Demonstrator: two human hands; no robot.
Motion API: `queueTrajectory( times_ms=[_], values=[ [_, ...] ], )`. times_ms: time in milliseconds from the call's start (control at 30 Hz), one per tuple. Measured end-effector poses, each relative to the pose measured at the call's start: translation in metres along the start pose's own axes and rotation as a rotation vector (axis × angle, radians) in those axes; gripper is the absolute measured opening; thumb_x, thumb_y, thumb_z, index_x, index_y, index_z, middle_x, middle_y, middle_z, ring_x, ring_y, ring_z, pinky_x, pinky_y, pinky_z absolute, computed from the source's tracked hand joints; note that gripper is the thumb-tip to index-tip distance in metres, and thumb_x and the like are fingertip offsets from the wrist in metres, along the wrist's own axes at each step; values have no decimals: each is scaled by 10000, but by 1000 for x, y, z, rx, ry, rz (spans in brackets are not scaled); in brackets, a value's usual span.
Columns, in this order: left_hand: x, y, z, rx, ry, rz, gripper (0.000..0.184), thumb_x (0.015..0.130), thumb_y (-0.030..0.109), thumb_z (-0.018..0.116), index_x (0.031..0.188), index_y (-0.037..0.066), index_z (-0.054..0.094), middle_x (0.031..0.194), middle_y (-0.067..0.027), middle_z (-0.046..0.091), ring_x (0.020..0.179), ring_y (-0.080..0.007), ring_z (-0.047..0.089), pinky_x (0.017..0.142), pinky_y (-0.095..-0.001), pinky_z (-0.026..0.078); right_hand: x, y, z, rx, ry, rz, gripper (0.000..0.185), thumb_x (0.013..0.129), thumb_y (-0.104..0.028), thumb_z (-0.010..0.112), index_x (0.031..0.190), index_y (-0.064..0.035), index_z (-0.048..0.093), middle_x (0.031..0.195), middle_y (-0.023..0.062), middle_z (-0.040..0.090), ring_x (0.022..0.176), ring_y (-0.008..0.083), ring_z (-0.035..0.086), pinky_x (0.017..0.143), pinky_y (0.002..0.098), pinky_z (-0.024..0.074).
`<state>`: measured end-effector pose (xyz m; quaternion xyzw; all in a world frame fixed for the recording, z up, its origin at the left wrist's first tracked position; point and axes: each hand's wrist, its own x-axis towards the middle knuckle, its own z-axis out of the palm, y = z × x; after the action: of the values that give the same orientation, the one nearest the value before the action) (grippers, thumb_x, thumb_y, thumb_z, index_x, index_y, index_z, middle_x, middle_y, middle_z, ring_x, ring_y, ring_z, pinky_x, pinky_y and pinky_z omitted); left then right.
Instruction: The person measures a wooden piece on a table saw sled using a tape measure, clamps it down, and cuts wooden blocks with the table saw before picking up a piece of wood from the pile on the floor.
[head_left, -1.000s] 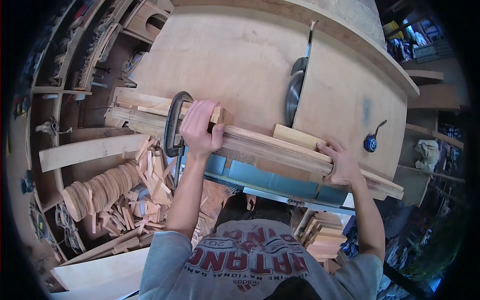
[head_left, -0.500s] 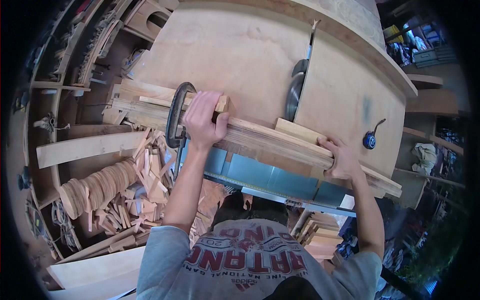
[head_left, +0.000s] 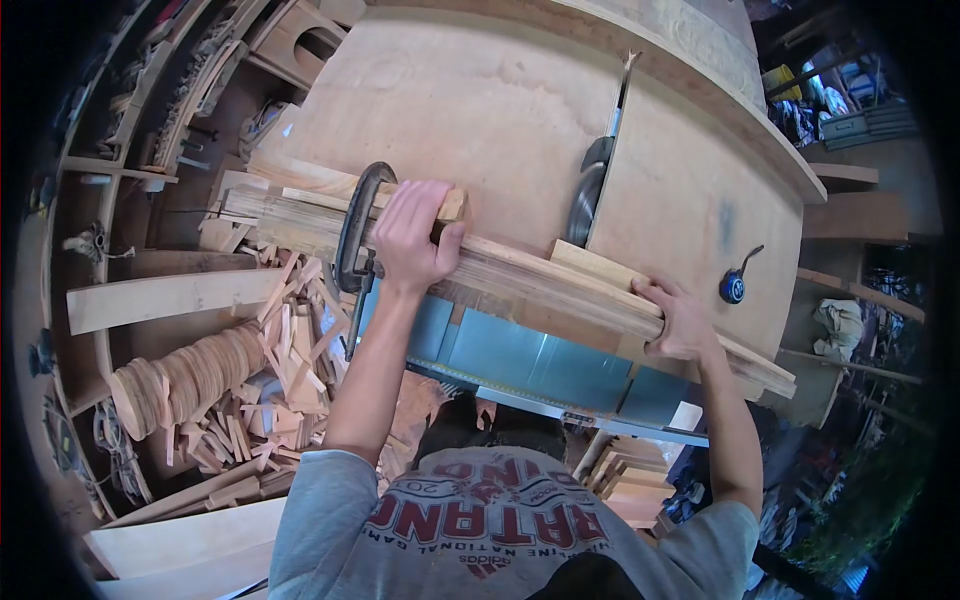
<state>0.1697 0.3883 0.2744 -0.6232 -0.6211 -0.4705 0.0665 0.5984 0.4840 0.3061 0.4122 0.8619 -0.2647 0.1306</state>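
A plywood sled (head_left: pixel 450 110) lies on the table saw, with the circular saw blade (head_left: pixel 588 200) standing up through its slot. Along its near edge runs a thick laminated wooden fence (head_left: pixel 540 285). My left hand (head_left: pixel 412 240) is wrapped over the fence beside a black C-clamp (head_left: pixel 352 230) and a small wooden block (head_left: pixel 453 206). A short wooden strip (head_left: pixel 595 263) rests against the far side of the fence, its left end close to the blade. My right hand (head_left: pixel 680 320) grips the fence and the strip's right end together, fingertips on the strip.
On the sled's right side sits a blue tape measure (head_left: pixel 734 287). Wood offcuts (head_left: pixel 300 350) and a row of round wooden discs (head_left: pixel 190 375) lie at the left. The saw's blue-grey metal table (head_left: pixel 530 360) shows below the fence. Stacked boards (head_left: pixel 630 475) are at lower right.
The view has shifted slightly. Both hands keep the same hold, and the strip stays against the fence.
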Motion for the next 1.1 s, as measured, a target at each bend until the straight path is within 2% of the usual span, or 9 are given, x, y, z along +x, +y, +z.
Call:
queueTrajectory(
  times_ms=[133, 200, 333, 433, 633, 700, 1100],
  values=[
    [5, 0, 3, 11, 11, 4, 463, 985, 442, 639, 1140, 14, 721, 1076, -190, 751, 1041, -420, 721, 1004, -527, 550, 3, 1, -3, 10, -8, 10, 1001, 469, -259, 819, 1449, -180, 632, 1521, 134, 567, 1366, 350, 578, 1109, 469, 521],
    [10, 1, 5, 17, 35, 35, 516, 1035, 485, 586, 1099, -10, 717, 1016, -206, 735, 974, -436, 722, 962, -518, 563, 5, 1, -6, 1, -3, 2, 1003, 469, -256, 821, 1450, -180, 630, 1520, 133, 567, 1369, 349, 575, 1111, 470, 519],
    [11, -3, 10, 12, 37, 33, 518, 1036, 490, 583, 1098, -6, 719, 1016, -204, 737, 973, -434, 723, 963, -523, 562, 9, 3, -7, 12, 4, -3, 1011, 464, -243, 824, 1453, -180, 626, 1520, 126, 569, 1378, 346, 567, 1119, 470, 515],
    [12, -4, 12, 9, 22, 7, 501, 996, 493, 635, 1130, 18, 724, 1068, -175, 755, 1031, -407, 726, 990, -518, 555, 12, 6, -9, 2, 13, -14, 1012, 460, -241, 824, 1451, -179, 627, 1519, 121, 570, 1377, 344, 567, 1123, 466, 514],
    [21, -6, 18, 9, 26, 9, 502, 1000, 499, 629, 1125, 22, 726, 1061, -172, 756, 1028, -403, 728, 987, -518, 557, 19, 12, -12, 4, 27, -18, 1021, 459, -242, 821, 1458, -176, 622, 1511, 118, 576, 1370, 346, 572, 1124, 461, 515],
    [26, -6, 21, -9, 42, 23, 504, 1029, 484, 590, 1084, 0, 717, 998, -201, 731, 956, -433, 720, 950, -521, 562, 21, 12, -16, 4, 21, -11, 1019, 462, -241, 816, 1459, -174, 622, 1506, 122, 578, 1367, 347, 574, 1121, 460, 517],
    [43, -15, 37, -3, 40, 23, 514, 1039, 495, 579, 1087, 3, 718, 1012, -195, 738, 964, -431, 721, 958, -522, 558, 38, 22, -31, -5, 34, -21, 1002, 458, -235, 794, 1445, -162, 636, 1479, 137, 593, 1335, 354, 598, 1092, 460, 533]
  ],
)
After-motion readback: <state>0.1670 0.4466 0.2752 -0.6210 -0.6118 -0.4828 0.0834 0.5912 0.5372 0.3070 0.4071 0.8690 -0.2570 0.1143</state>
